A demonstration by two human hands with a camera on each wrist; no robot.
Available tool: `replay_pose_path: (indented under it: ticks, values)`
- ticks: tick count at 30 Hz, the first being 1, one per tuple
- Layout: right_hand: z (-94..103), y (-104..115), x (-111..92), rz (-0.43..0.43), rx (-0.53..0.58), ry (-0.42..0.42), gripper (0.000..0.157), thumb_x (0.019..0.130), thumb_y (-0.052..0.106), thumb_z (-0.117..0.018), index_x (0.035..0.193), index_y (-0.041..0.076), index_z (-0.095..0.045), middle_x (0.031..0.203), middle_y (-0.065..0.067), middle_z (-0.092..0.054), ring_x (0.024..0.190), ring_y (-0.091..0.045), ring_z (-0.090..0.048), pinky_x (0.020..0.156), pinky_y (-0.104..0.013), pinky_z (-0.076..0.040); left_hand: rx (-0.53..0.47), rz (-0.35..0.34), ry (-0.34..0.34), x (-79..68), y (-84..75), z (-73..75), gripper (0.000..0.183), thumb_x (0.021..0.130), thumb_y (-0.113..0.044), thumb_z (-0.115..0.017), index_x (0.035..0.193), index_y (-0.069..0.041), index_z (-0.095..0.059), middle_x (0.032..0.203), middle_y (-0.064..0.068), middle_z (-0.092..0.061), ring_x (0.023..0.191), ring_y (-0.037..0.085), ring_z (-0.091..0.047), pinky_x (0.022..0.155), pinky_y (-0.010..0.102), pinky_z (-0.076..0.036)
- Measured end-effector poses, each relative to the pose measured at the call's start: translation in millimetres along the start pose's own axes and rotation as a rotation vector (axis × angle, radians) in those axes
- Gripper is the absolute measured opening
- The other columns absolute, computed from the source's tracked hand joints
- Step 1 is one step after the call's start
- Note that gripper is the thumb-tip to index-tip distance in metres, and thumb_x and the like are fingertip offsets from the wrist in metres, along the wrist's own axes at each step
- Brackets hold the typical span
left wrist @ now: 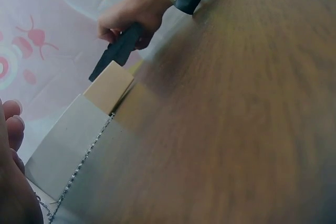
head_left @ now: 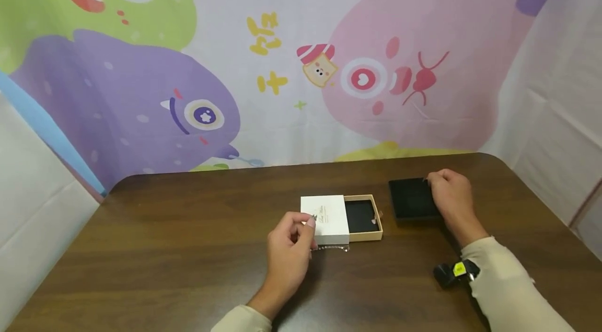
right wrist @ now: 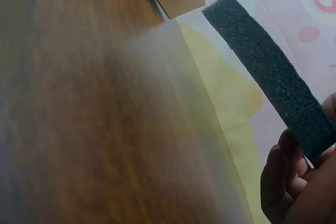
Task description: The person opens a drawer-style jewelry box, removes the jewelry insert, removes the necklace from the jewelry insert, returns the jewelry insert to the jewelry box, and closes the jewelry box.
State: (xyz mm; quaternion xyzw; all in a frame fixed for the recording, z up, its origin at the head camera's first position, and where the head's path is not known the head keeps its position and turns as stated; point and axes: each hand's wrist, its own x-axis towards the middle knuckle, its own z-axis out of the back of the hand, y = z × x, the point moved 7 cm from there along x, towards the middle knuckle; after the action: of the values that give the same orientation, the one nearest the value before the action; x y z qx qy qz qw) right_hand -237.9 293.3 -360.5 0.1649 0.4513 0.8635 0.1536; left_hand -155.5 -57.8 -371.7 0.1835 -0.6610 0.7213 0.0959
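A white box (head_left: 324,213) with a kraft-coloured drawer (head_left: 378,227) part-way out at its right lies on the table. Black lining (head_left: 361,216) and a small ribbon tab show in the drawer. Thumb and index finger of my left hand (head_left: 288,248) come together in a pinch at the box's left end. A silver chain (left wrist: 84,161) runs along the box's front bottom edge, and one end rises toward this hand; the fingers hide where it is held. My right hand (head_left: 453,198) grips a black foam pad (right wrist: 268,69) by its right side, beside the drawer.
The brown wooden table (head_left: 188,248) reaches back to a cartoon-printed cloth (head_left: 282,128) hung behind it. White cloth (head_left: 559,107) hangs at the right. A black wrist camera (head_left: 451,273) sits on the right wrist.
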Motion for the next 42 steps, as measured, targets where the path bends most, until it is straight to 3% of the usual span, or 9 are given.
replay_pose_path:
  ticks: [5, 15, 42]
  values:
    - [-2.8, -0.3, 0.3, -0.014, 0.007, 0.006, 0.022, 0.087, 0.013, -0.054, 0.075, -0.001, -0.066, 0.085, -0.012, -0.062, 0.081, -0.025, -0.051, 0.069, -0.033, -0.038, 0.003, 0.013, 0.002, -0.7, 2.8, 0.9, 0.004, 0.096, -0.008, -0.065, 0.094, -0.006, -0.068, 0.057, -0.001, -0.058, 0.044, 0.011, -0.050, 0.040, 0.026, -0.043]
    - [-6.6, -3.5, 0.1, -0.035, -0.021, 0.053, 0.025, 0.089, 0.016, -0.053, 0.089, -0.003, -0.069, 0.104, -0.019, -0.065, 0.093, -0.031, -0.055, 0.075, -0.036, -0.040, -0.007, 0.004, -0.003, 0.0, 1.1, -0.1, 0.004, 0.095, -0.006, -0.066, 0.096, -0.003, -0.068, 0.056, 0.002, -0.058, 0.043, 0.009, -0.049, 0.040, 0.025, -0.042]
    - [-8.3, -6.9, -2.3, -0.066, -0.059, 0.078, 0.024, 0.089, 0.014, -0.053, 0.096, -0.003, -0.068, 0.114, -0.023, -0.063, 0.099, -0.036, -0.056, 0.076, -0.038, -0.042, -0.005, 0.001, 0.020, 0.6, 2.7, -1.0, 0.004, 0.096, -0.008, -0.065, 0.094, -0.005, -0.068, 0.056, 0.000, -0.058, 0.042, 0.009, -0.049, 0.040, 0.026, -0.042]
